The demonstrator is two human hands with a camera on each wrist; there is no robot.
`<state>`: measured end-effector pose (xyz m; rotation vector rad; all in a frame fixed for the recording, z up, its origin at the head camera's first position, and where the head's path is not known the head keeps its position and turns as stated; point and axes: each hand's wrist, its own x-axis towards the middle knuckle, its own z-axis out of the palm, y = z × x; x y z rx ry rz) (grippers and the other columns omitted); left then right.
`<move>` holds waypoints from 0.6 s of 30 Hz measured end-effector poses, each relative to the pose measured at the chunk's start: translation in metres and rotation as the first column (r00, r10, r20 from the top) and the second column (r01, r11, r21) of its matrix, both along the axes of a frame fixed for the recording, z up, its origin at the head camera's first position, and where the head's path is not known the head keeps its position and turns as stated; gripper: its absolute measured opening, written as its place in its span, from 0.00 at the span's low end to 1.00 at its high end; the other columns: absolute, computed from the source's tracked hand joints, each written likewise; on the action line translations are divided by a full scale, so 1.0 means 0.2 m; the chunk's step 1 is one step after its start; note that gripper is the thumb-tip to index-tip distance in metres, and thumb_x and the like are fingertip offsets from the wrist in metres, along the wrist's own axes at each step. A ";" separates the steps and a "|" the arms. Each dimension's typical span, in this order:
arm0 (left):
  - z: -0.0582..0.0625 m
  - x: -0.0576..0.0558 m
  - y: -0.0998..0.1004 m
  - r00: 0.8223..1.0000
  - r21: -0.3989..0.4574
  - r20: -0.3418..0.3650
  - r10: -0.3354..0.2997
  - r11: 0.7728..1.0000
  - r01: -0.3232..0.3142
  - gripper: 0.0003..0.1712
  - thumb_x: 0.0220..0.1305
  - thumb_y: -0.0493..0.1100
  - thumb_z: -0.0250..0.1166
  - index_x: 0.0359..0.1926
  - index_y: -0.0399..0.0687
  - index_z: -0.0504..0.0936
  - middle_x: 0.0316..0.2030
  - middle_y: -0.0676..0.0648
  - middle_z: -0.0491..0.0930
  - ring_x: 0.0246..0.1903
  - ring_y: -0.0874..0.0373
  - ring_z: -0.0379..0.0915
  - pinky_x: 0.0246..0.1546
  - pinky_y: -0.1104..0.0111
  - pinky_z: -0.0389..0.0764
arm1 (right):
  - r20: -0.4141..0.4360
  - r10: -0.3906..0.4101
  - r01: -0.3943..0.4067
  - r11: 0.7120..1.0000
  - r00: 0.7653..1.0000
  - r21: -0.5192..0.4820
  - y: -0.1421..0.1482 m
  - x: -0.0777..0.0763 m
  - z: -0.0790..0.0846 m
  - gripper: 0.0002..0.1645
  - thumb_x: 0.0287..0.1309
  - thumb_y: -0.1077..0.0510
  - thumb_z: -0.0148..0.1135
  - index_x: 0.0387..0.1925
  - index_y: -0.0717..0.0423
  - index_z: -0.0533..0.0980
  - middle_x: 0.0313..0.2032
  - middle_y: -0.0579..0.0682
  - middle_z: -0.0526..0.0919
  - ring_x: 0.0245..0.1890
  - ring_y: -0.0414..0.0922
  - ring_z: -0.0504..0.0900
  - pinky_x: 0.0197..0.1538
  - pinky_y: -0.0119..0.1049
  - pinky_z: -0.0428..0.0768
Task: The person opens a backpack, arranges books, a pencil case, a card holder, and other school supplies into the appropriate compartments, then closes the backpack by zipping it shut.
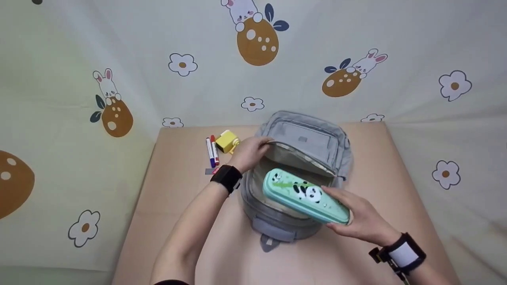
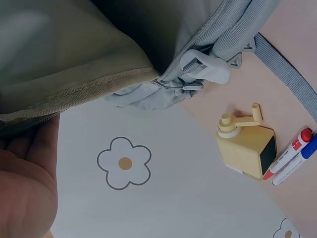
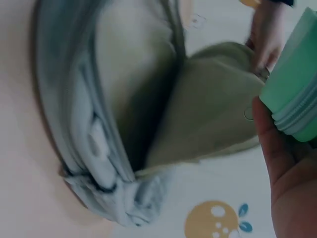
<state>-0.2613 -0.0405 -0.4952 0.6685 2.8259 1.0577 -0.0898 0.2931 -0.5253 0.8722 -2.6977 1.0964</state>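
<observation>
A grey backpack (image 1: 340, 148) lies on the tan table (image 1: 178, 198) with its main compartment unzipped. My left hand (image 1: 249, 152) grips the edge of the open flap (image 2: 74, 89) and holds it up. My right hand (image 1: 358, 219) holds a mint-green pencil case (image 1: 305, 194) with a panda print, tilted over the opening. In the right wrist view the pencil case (image 3: 292, 94) sits at the right edge in my palm, with the backpack's beige lining (image 3: 213, 109) beside it.
Left of the backpack lie a yellow hand-crank pencil sharpener (image 1: 227, 141) and two markers (image 1: 212, 151), red-capped and blue-capped; the sharpener (image 2: 246, 144) and markers (image 2: 292, 156) also show in the left wrist view. A bunny-and-flower cloth (image 1: 119, 59) hangs around the table.
</observation>
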 end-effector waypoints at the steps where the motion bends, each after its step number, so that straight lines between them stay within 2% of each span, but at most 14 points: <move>1: 0.00 0.00 0.00 1.000 0.001 0.002 0.003 1.000 -0.003 0.18 0.77 0.43 0.59 0.63 0.50 0.82 0.58 0.49 0.82 0.58 0.55 0.78 0.60 0.60 0.75 | 0.013 -0.005 0.005 1.000 1.000 0.025 -0.02 0.00 -0.03 0.56 0.44 0.49 0.82 0.75 0.44 0.66 0.68 0.47 0.74 0.63 0.48 0.76 0.58 0.47 0.78; 4: 0.01 0.00 0.01 1.000 -0.007 -0.014 0.010 1.000 -0.010 0.18 0.77 0.43 0.58 0.63 0.50 0.82 0.59 0.49 0.82 0.58 0.54 0.77 0.60 0.60 0.75 | 0.060 -0.050 0.045 0.995 0.997 0.089 -0.07 -0.01 -0.12 0.54 0.47 0.44 0.80 0.75 0.43 0.67 0.68 0.45 0.75 0.64 0.48 0.76 0.58 0.52 0.78; 8: 0.02 -0.01 0.02 0.999 -0.002 -0.051 0.018 1.000 -0.018 0.18 0.76 0.42 0.59 0.62 0.50 0.82 0.59 0.49 0.82 0.59 0.53 0.78 0.60 0.60 0.74 | 0.097 -0.155 0.141 0.980 0.983 0.140 -0.13 -0.07 -0.20 0.52 0.49 0.42 0.77 0.74 0.49 0.68 0.67 0.49 0.76 0.65 0.53 0.75 0.59 0.56 0.76; 13: 0.05 0.00 0.04 0.999 0.051 -0.038 0.039 0.998 -0.037 0.18 0.75 0.42 0.60 0.62 0.51 0.83 0.58 0.48 0.83 0.56 0.53 0.79 0.60 0.60 0.76 | 0.108 -0.254 0.227 0.951 0.961 0.211 -0.19 -0.16 -0.24 0.53 0.49 0.43 0.76 0.74 0.54 0.67 0.66 0.58 0.76 0.63 0.59 0.76 0.57 0.59 0.76; 18: 0.07 0.00 0.05 0.997 0.065 -0.045 0.055 0.996 -0.053 0.18 0.75 0.42 0.60 0.62 0.51 0.83 0.58 0.47 0.83 0.56 0.52 0.80 0.60 0.60 0.76 | 0.081 -0.310 0.279 0.923 0.947 0.265 -0.24 -0.23 -0.26 0.53 0.50 0.42 0.75 0.73 0.59 0.67 0.63 0.63 0.77 0.56 0.59 0.80 0.52 0.57 0.79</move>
